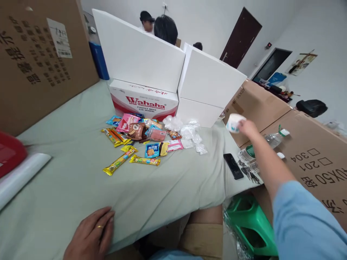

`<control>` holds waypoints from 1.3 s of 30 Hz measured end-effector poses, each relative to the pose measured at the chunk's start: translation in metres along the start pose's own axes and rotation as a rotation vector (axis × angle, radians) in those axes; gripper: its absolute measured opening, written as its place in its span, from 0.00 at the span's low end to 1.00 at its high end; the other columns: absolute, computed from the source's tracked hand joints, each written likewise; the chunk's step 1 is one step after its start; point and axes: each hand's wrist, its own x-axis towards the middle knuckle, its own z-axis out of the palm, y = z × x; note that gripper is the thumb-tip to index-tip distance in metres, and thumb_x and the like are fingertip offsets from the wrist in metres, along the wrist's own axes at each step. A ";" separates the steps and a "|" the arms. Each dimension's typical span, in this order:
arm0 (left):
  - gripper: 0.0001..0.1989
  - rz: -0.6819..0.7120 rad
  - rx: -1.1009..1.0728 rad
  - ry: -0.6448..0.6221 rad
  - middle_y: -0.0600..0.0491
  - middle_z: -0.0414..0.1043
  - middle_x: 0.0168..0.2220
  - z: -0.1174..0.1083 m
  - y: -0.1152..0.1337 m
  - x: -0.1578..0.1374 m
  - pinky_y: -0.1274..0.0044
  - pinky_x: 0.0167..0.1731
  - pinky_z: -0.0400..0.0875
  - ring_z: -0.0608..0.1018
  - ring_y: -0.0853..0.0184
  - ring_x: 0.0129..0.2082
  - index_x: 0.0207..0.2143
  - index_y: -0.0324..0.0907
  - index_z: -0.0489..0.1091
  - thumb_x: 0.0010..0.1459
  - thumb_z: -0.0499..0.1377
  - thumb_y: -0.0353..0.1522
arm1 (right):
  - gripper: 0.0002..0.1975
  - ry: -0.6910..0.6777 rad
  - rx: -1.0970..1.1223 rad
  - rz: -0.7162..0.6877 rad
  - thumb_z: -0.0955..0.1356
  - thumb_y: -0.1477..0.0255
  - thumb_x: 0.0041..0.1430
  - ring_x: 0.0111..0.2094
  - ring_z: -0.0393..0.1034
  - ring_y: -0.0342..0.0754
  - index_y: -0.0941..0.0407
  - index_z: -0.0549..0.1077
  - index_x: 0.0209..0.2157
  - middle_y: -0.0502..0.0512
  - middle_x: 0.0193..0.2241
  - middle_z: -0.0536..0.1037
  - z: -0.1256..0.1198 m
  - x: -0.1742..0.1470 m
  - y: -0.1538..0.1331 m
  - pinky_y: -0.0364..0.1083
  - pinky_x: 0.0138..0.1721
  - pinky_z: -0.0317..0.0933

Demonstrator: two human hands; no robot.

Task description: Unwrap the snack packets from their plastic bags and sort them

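My right hand (247, 129) reaches out to the far right, closed on a white paper cup (234, 122) with blue-green print. The cup is tilted, slightly blurred, and held above the table's right edge. My left hand (90, 233) lies flat at the table's front edge, holding nothing, with a ring on one finger. Mid-table is a pile of packaged snacks, among them a pink packet (128, 122), a brown packet (137, 131), a blue packet (152, 150) and yellow bars (120, 161). Crumpled clear plastic bags (191, 131) lie right of the pile.
A Wahaha carton (143, 101) and white boxes (141, 54) stand behind the snacks. A phone (233, 166), keys (249, 172) and plastic bottles (273, 139) are at the right. Cardboard boxes (311, 151) flank the table; a green stool (251, 224) stands below. People sit beyond.
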 end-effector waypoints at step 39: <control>0.07 -0.113 0.019 -0.034 0.50 0.75 0.33 0.005 0.011 0.012 0.71 0.40 0.71 0.76 0.61 0.35 0.35 0.42 0.71 0.60 0.56 0.24 | 0.05 -0.067 0.686 0.082 0.72 0.69 0.50 0.34 0.70 0.48 0.54 0.73 0.25 0.50 0.26 0.75 0.213 -0.088 -0.063 0.46 0.41 0.63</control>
